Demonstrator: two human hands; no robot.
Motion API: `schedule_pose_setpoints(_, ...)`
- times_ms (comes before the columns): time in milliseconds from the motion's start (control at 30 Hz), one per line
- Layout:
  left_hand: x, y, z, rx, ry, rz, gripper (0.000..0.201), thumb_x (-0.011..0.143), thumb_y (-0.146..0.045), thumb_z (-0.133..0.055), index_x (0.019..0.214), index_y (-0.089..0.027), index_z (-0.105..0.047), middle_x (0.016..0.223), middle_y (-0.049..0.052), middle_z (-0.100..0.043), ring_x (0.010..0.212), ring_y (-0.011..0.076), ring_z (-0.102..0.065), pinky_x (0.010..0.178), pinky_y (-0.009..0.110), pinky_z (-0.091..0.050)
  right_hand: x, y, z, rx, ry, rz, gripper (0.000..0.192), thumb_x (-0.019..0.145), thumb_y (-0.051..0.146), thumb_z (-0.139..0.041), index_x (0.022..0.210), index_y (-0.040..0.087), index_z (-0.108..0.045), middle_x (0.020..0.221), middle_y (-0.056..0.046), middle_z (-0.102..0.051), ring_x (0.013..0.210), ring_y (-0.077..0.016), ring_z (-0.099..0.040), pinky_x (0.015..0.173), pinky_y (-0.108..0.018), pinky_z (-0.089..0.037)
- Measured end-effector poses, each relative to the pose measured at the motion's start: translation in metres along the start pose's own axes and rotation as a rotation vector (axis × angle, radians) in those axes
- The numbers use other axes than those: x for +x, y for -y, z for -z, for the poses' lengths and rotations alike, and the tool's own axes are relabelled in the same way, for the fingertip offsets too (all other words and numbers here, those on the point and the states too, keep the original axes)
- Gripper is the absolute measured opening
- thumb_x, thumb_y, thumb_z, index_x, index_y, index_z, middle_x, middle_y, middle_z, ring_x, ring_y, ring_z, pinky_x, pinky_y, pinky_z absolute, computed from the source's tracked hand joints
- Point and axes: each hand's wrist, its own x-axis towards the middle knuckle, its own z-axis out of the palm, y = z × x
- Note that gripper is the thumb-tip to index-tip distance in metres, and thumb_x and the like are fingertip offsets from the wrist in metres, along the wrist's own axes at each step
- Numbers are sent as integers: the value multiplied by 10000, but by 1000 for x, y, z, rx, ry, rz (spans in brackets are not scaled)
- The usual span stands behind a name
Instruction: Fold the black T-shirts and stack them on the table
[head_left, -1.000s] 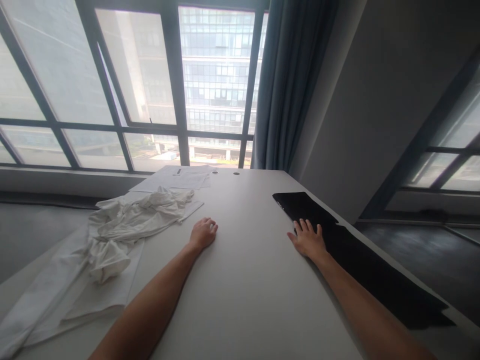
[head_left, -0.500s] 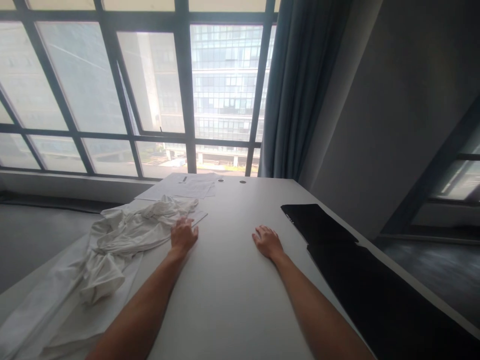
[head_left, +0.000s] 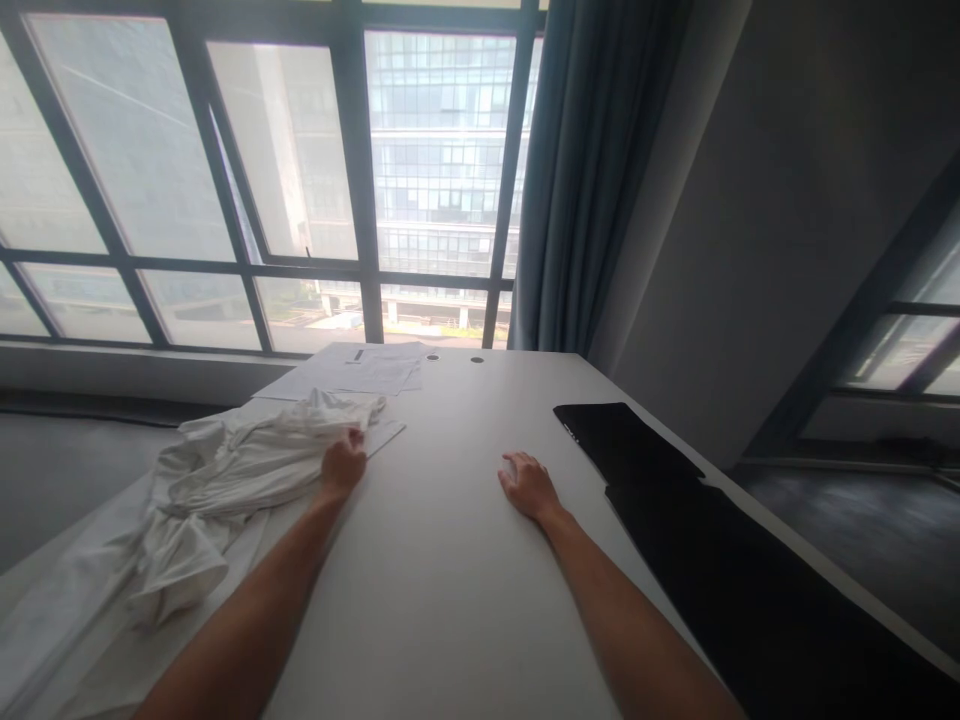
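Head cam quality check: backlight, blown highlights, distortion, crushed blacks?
Head view: strong backlight from the window, panes near blown out; left hand on the white garment reads fine; black cloth crushed, no detail; wide-angle bends the frames; right hand sharp.

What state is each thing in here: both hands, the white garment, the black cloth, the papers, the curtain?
left hand: closed on an edge of the white garment
right hand: empty, flat on the table
white garment: crumpled, unfolded
black cloth: laid flat along the table's right edge
papers: lying flat at the far end
curtain: drawn aside
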Motion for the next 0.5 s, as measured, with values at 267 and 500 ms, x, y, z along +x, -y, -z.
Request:
schedule_pose_setpoints(267, -103, -77, -45, -515, 620, -630, 164, 905, -339, -520, 880, -187, -575, 806, 37, -685, 732, 170, -617, 716, 277, -490, -15, 32, 2, 82, -40, 206, 597, 860, 237, -574, 1447, 195, -475, 1378, -124, -564, 1253, -248, -516, 1044, -386, -397)
schedule_pose_setpoints(500, -108, -90, -18, -312, 639, -728, 219, 940, -342, -522, 1070, -210, -638, 1086, 89, -726, 1022, 227, -672, 924, 329, -490, -13, 23, 17, 47, -82, 140, 232, 895, 195, -515, 1033, 173, -701, 1104, -105, -694, 1029, -217, -610, 922, -304, -415)
